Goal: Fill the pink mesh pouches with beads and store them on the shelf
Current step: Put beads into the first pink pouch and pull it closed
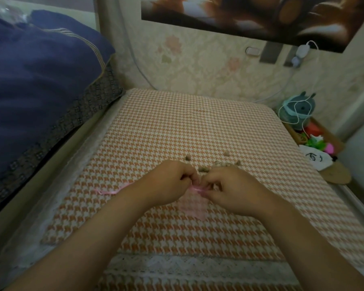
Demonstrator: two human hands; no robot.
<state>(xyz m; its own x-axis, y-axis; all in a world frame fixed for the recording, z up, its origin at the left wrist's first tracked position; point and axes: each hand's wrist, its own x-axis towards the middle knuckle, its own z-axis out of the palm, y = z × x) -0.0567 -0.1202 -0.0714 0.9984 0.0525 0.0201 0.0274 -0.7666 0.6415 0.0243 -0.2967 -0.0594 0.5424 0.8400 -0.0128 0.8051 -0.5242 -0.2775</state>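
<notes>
A sheer pink mesh pouch (192, 203) lies flat on the orange-and-white houndstooth mat (177, 127), its mouth pointing away from me. My left hand (172, 181) and my right hand (229, 187) both pinch the pouch's top edge, fingers curled and nearly touching. A pink ribbon drawstring (111, 191) trails left from under my left hand. Several small brown beads (223, 163) are scattered on the mat just beyond my knuckles; some are hidden behind the hands.
A dark blue quilt (36, 80) is heaped on the bed to the left. At the right edge a wooden box (326, 139) holds a grey plush toy (298, 110), colourful bits and a white cloth. A white cable (296, 114) hangs from a wall plug.
</notes>
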